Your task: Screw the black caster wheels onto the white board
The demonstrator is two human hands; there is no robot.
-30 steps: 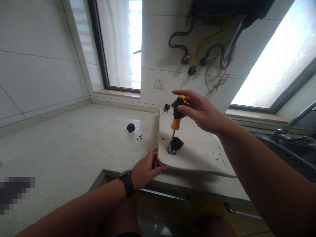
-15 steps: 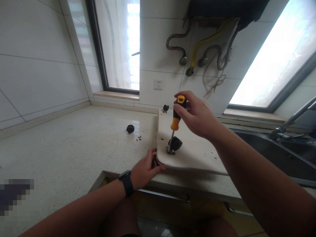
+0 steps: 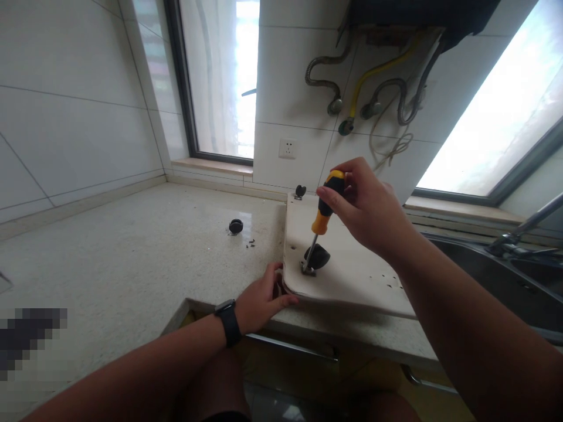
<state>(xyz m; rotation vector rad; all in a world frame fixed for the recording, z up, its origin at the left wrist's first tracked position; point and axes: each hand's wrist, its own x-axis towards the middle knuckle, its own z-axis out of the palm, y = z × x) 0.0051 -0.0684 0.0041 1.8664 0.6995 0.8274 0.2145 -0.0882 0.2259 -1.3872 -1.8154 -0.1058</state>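
Our right hand [image 3: 369, 205] grips the screwdriver [image 3: 324, 214], fingers closed round its black-and-orange handle, tip set in the bracket of the wheel [image 3: 317, 257] on the white board [image 3: 352, 275] just below. The shaft now leans further right than a second ago, the handle swung over, so we judge the screw mid-turn. Our left hand [image 3: 259, 299] clamps the board's near corner against the table [image 3: 132, 264]. Beyond it lie a loose wheel [image 3: 236, 225] and screws [image 3: 250, 243]. The sink [image 3: 505, 287], right of our forearm, shows nothing inside.
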